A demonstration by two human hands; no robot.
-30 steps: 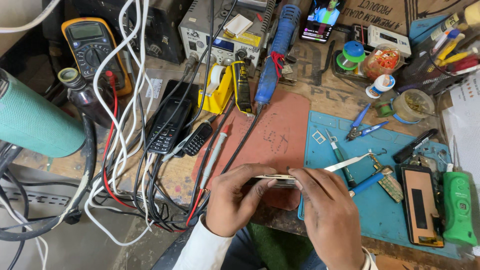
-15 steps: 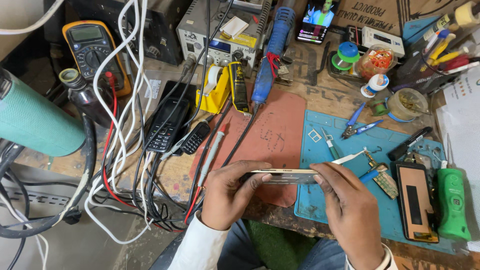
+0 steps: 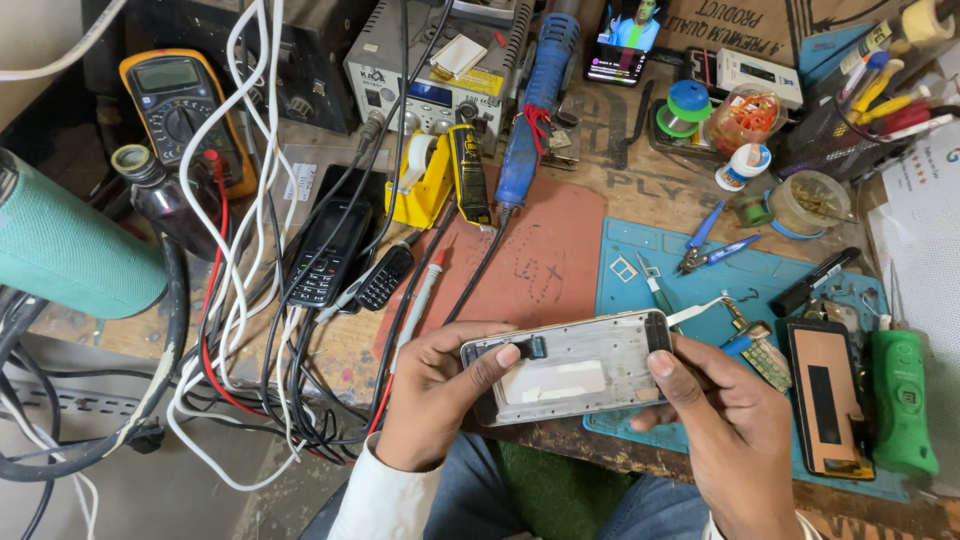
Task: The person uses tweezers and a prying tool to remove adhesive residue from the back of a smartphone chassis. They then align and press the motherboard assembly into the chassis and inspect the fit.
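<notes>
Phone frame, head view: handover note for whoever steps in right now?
Left hand: grips the left end of the phone frame, thumb on its top face.
Right hand: grips the right end, thumb near the corner.
Frame: held level over the table's near edge, bare metal inner side up, pale patch in the middle.
Done: the frame is stripped to bare metal.
Left: tweezers and pliers lie untouched on the blue mat.

Phone frame (image 3: 568,368) turned from edge-on to flat, inner metal face now toward the camera (only a thin strip shown a second ago). Left hand (image 3: 435,400) now with thumb laid over the frame's left end; right hand (image 3: 725,430) with thumb pressed at its right end, low in the frame.
</notes>
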